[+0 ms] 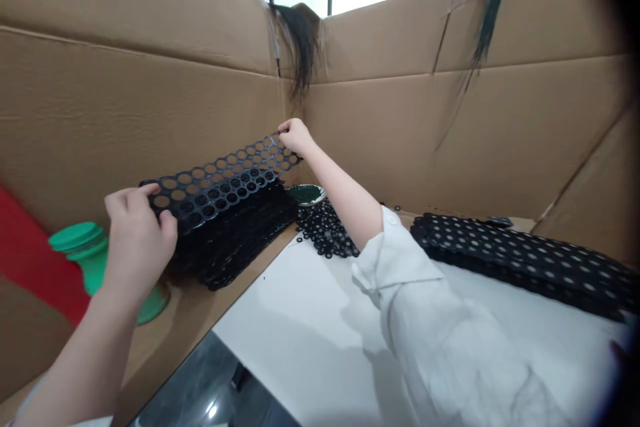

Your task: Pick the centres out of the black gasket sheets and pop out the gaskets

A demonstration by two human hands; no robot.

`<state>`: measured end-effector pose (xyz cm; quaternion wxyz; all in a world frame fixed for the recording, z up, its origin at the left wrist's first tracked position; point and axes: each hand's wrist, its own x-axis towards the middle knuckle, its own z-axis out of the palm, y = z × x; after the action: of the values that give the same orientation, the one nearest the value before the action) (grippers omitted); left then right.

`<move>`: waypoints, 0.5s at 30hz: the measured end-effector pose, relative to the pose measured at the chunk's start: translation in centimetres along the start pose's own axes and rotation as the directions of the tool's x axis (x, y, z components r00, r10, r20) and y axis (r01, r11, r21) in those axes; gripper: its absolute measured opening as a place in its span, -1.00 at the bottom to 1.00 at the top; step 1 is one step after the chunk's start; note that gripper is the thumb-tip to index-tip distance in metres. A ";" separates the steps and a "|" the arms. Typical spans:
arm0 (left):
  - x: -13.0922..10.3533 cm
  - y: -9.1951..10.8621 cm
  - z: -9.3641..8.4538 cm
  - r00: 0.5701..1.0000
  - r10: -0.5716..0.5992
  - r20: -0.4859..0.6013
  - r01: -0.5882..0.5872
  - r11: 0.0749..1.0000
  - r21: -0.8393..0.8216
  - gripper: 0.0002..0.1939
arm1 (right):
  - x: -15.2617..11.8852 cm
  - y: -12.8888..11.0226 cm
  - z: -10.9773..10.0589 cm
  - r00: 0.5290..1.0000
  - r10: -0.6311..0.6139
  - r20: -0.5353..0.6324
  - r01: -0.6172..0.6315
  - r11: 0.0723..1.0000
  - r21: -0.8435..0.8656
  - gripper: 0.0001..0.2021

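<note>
And here's the left hand pinching the near end of a black perforated strip, thumb and fingers closed on it, while the right hand grips the far end, the strip stretched between them above a dark pile of similar black pieces! Just beside that pile sits a round tub, with loose little black rings scattered by it on the white surface, a green container near the left hand, and a stack of perforated black strips off to the right.
</note>
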<state>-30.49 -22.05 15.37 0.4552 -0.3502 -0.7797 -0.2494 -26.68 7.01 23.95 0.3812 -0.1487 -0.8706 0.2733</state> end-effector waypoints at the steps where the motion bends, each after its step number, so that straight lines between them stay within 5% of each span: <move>1: 0.3 -0.5 0.0 1.000 -0.013 0.011 0.013 1.000 0.025 -0.54 | 0.6 -0.5 1.1 1.000 -0.017 0.008 0.017 1.000 -0.021 -0.66; 6: 0.8 -1.3 0.0 0.988 -0.087 0.124 0.044 0.948 0.314 -0.54 | 0.9 -0.9 6.9 0.990 -0.045 0.131 0.063 0.989 -0.136 -0.57; 9: 0.5 -1.2 0.8 0.983 -0.004 0.181 -0.054 0.949 0.312 -0.55 | -0.2 0.2 9.2 0.979 -0.055 0.197 0.092 0.979 -0.184 -0.63; 12: 0.2 -1.8 2.8 0.917 0.123 0.378 -0.186 0.973 0.135 -0.54 | -0.9 1.4 8.9 0.976 -0.073 0.204 0.117 0.970 -0.215 -0.67; 15: -0.4 -2.2 4.5 0.831 0.113 0.545 -0.197 0.976 0.098 -0.49 | -0.6 2.6 5.3 0.993 -0.056 0.100 0.080 0.964 -0.254 -0.71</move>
<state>-34.49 -20.42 12.76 0.2628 -0.4327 -0.8613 -0.0444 -30.07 6.89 19.14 0.3273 -0.1541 -0.9199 0.1511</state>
